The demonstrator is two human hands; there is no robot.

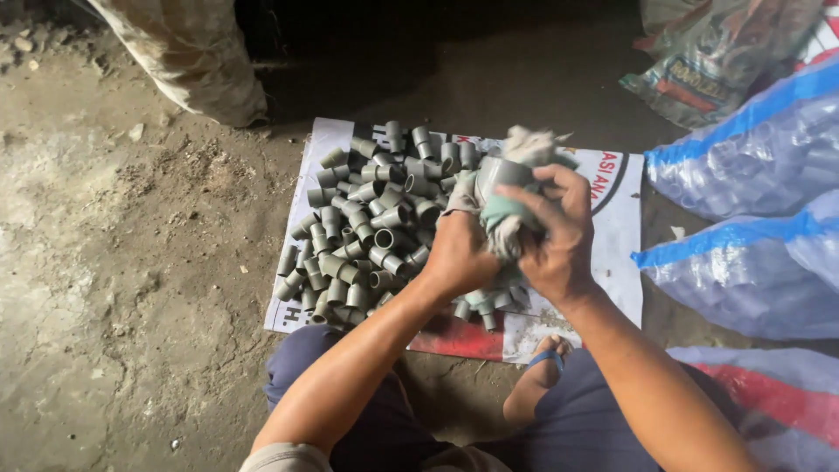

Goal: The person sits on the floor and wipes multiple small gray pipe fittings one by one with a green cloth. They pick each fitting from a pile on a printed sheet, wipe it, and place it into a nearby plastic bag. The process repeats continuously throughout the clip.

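Both my hands are raised over a pile of small grey pipe fittings (371,227). My left hand (459,255) grips one grey pipe fitting (498,173), whose open end points up. My right hand (559,232) is closed on a frayed, pale green and white rag (516,214) wrapped against that fitting. Part of the fitting is hidden by the rag and my fingers. The pile lies on a white printed sheet (616,227) spread on the ground.
Clear plastic sacks with blue stripes (760,210) lie at the right. A printed bag (708,70) is at the top right, a beige sack (192,61) at the top left. Bare dirt floor (122,262) is at the left. My sandalled foot (546,363) rests by the sheet.
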